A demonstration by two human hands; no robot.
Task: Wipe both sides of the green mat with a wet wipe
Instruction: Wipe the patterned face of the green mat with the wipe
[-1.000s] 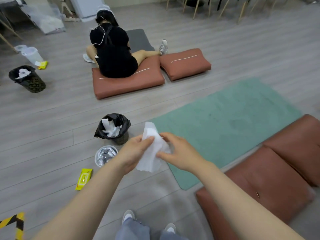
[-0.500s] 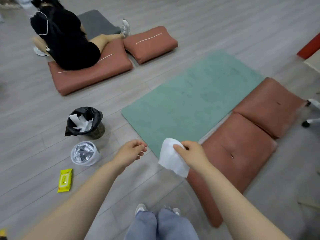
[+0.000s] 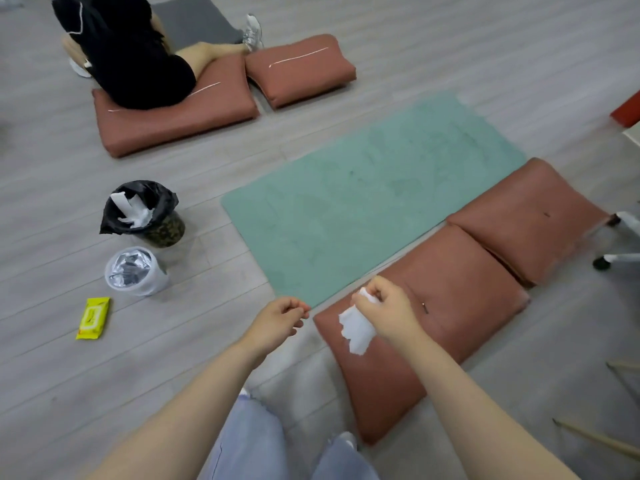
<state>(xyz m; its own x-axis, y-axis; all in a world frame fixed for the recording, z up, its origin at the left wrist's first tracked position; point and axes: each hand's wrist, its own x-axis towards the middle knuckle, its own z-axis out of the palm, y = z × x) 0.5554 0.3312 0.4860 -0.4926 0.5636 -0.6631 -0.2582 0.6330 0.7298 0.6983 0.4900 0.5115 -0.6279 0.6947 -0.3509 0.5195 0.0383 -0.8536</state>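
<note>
Left hand (image 3: 280, 320) has let go of the wipe (image 3: 356, 329), fingers loosely curled, holding nothing; right hand (image 3: 388, 311) alone pinches it. Green mat (image 3: 363, 199) just ahead, wiping not yet begun.

1 head-worn wide-angle view looks forward and steeply down from standing height. Both hands sit close, low in the frame; the right hand (image 3: 389, 315) grips a wet wipe (image 3: 356, 330). The green mat (image 3: 363, 199) lies just beyond that grip, farther from the camera.

Grey plank floor (image 3: 450, 46) with reddish-brown cushions (image 3: 460, 299) and a lined bin (image 3: 145, 213).
</note>
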